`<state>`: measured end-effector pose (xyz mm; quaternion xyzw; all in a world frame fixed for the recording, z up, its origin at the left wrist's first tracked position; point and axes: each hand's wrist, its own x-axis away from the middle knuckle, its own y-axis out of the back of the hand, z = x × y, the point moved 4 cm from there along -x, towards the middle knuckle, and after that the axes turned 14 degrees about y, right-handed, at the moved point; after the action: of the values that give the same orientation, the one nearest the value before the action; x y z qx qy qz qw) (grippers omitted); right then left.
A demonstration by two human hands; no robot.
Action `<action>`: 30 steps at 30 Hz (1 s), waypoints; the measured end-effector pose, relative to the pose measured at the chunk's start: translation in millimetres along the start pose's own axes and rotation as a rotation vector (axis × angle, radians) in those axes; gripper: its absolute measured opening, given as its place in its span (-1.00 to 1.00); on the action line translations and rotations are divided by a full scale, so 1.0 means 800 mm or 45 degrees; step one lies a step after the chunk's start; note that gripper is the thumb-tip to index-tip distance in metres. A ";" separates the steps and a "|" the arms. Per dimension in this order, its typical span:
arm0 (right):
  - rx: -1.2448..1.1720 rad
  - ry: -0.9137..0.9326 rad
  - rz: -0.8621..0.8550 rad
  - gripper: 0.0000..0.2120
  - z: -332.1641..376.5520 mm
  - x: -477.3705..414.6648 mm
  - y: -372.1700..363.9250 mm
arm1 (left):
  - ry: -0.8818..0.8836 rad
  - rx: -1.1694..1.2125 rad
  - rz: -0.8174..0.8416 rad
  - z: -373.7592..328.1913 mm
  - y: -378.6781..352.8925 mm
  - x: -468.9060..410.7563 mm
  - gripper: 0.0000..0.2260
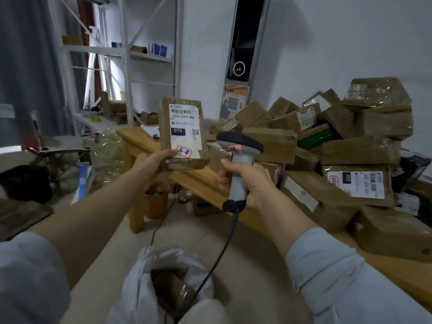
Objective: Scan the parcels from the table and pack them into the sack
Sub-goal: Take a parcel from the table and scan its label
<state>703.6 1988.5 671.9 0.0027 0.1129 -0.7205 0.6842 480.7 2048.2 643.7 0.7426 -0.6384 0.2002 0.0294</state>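
My left hand (149,167) pinches the parcel (184,134) by its lower edge and holds it upright at centre frame, with the label facing me. My right hand (247,183) is clenched round the scanner (238,146) handle, just right of the parcel. The scanner's head seems aimed past the label, so the barcode may not read. Gripped only at the bottom, the parcel could tip. The cable (217,253) hangs across the sack (135,288) mouth at bottom centre and could snag a dropped parcel.

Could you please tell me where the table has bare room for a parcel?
Bare wood shows along the table's near edge, below the held parcel and beside the parcel pile. The rest is crowded with boxes.
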 end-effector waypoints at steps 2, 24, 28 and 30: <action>0.006 -0.074 -0.010 -0.83 -0.032 -0.003 -0.011 | 0.102 -0.004 0.014 0.027 0.018 0.000 -0.65; 0.039 -0.688 -0.285 -0.51 -0.308 -0.012 -0.025 | 0.779 -0.437 0.292 0.265 0.099 -0.080 -0.15; 0.151 -0.731 -0.358 -0.65 -0.350 -0.026 0.003 | 0.864 -0.249 -0.048 0.300 0.118 -0.119 -0.37; 0.185 -0.771 -0.383 -0.69 -0.374 -0.032 0.013 | 0.799 -0.343 -0.322 0.321 0.134 -0.138 -0.64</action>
<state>670.2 2063.1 383.0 -0.1791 -0.1479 -0.7874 0.5709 432.7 2054.6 348.1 0.7075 -0.5220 0.3272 0.3462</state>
